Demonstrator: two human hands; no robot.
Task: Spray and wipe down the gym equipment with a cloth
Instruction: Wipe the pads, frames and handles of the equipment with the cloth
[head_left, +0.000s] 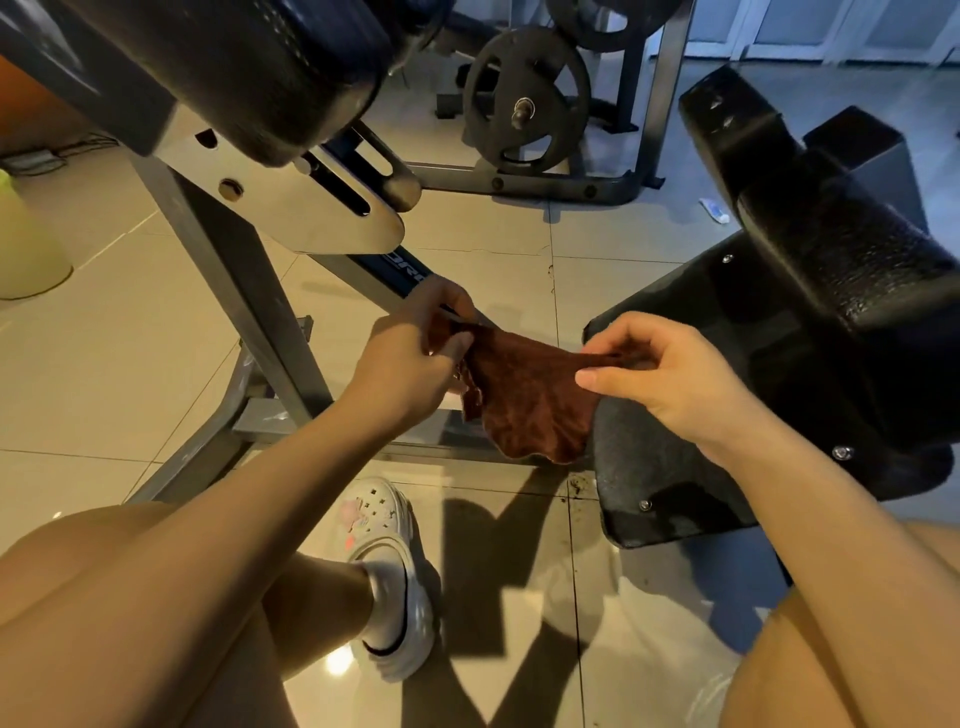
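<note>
rumpled brown terry cloth (530, 400) between fingers (605, 382)

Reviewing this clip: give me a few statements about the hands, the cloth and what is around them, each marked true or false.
1. Both hands hold the brown cloth. True: the left hand pinches one upper corner and the right hand the other.
2. The cloth lies flat on the floor. False: it hangs between the two hands, above the tiled floor.
3. A weight plate sits on a rack in the background. True.
4. The right hand grips a spray bottle. False: it holds only the cloth; no spray bottle is in either hand.
5. A white shoe shows below the hands. True.
6. The black pad is left of the cloth. False: it is to the right.
</note>
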